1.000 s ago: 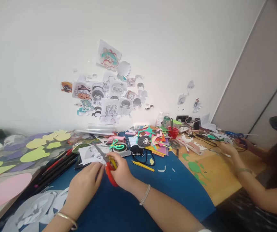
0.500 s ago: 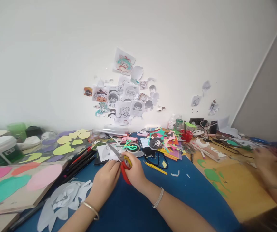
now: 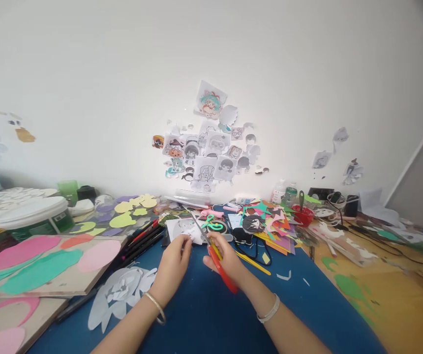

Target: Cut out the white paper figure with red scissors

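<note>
My right hand is closed on red-and-yellow scissors; their blades point up and left over a white printed paper. My left hand pinches a small white piece of that paper right beside the blades. Both hands work above a blue mat near the table's middle. Each wrist wears a thin bangle.
Grey paper cut-outs lie at the lower left. A board with pink and green shapes sits left, pencils beside it. A pile of coloured paper, green scissors and a red cup stand behind. Drawings cover the wall.
The view has swung left, so the person at the right has dropped out of sight. My hands have stayed together at the paper, and the scissors now tilt more upright.
</note>
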The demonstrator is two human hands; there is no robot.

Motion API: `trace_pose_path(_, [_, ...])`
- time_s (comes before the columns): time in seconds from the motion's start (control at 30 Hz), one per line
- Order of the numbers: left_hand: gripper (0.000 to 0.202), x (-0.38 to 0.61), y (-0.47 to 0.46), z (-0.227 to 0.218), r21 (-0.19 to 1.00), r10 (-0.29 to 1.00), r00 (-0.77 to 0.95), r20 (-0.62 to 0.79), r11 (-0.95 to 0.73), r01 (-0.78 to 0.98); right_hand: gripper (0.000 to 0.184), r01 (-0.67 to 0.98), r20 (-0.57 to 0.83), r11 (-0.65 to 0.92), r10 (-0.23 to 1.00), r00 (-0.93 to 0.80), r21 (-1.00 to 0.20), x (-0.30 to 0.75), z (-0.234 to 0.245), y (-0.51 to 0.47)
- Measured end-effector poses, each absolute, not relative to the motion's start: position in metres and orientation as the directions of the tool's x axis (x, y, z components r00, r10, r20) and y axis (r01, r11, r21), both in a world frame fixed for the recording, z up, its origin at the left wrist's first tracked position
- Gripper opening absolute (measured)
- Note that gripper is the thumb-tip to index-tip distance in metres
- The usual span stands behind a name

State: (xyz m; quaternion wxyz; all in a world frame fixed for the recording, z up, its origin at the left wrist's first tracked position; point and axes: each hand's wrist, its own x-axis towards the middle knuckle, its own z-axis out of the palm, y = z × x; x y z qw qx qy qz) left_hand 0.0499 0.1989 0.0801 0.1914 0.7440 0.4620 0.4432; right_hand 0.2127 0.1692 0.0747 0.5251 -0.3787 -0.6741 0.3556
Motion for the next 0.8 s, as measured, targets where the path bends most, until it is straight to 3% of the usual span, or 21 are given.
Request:
trace_pose_path(0.13, [0.023,0.043,0.199,0.086,0.721,0.851,0.094,0.517,-0.492,0.488,0.029,0.189,0.357,0.478,0.818,-0.45,-0.858,0.23,0.082,0.163])
trace_pose_path(0.23, [0.022,0.038,0.198,0.091,0.746,0.845,0.028,0.535,-0.488,0.453,0.022,0.297,0.248,0.454,0.808,-0.534,-0.84,0.235,0.088,0.159])
trace_pose_path(0.47, [0.023,0.034,0.194,0.1,0.737,0.81,-0.042,0.585,-0.509,0.444,0.02,0.383,0.187,0.403,0.851,-0.491,-0.831,0.233,0.091,0.161])
trace_pose_path(0.8, [0.022,0.036,0.192,0.101,0.696,0.814,0.052,0.578,-0.525,0.49,0.033,0.351,0.241,0.417,0.861,-0.448,-0.838,0.235,0.077,0.17])
